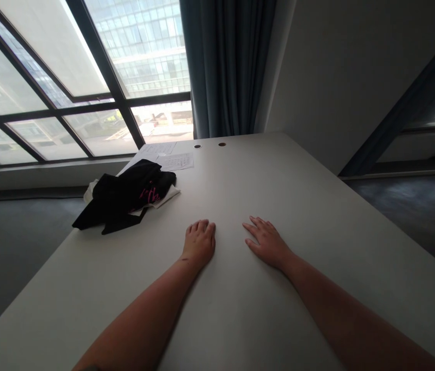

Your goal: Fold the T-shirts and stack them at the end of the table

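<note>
Both hands rest palm down on a white table (225, 299), a short gap between them. My left hand (201, 241) lies flat with its fingers close together and holds nothing. My right hand (265, 241) lies with fingers stretched and spread, pointing toward the left, also holding nothing. Beyond my left hand, to the left, a crumpled pile of black cloth (124, 193) with pink print sits at the table's left edge. Some white cloth or paper (168, 197) pokes out from under it.
Printed sheets of paper (176, 161) lie at the far left of the table. Two round cable holes (222, 145) are near its far edge. Behind stand a blue curtain (228, 67), a large window (151, 56) and a grey wall (329, 77).
</note>
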